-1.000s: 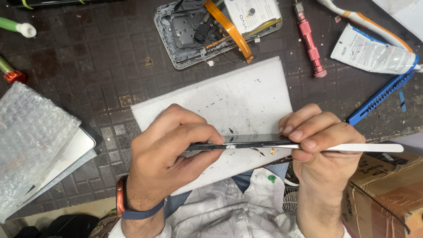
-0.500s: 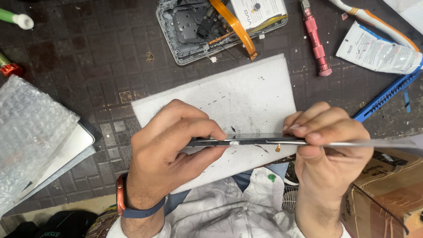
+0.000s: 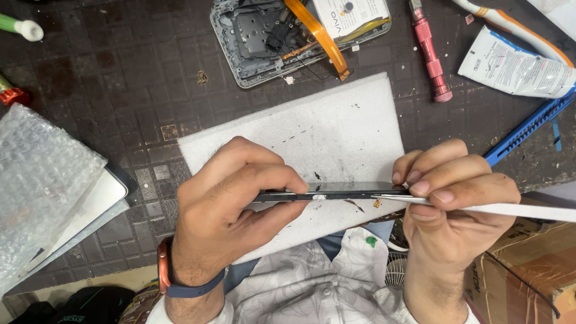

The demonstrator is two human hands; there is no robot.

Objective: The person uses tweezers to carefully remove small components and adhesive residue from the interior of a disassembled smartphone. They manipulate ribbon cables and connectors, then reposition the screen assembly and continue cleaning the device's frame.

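My left hand [image 3: 231,207] grips a thin dark phone panel [image 3: 336,191], held edge-on above a white foam sheet [image 3: 324,135]. My right hand [image 3: 456,201] pinches a slim white-handled tool [image 3: 516,209] whose metal tip lies against the panel's right edge. Both hands hover over the near edge of the dark gridded work mat [image 3: 120,78]. A small white speck sits on the panel's edge near my left fingertips.
An opened phone body [image 3: 264,42] with an orange flex cable [image 3: 318,36] lies at the top. A red screwdriver [image 3: 431,51], a white glue tube [image 3: 519,66] and a blue tool [image 3: 528,129] sit right. Bubble wrap [image 3: 36,180] lies left, a cardboard box [image 3: 522,270] bottom right.
My right hand has slid the tool's tip along the panel's edge, and the handle now reaches past the right edge of view. My left hand keeps its grip.
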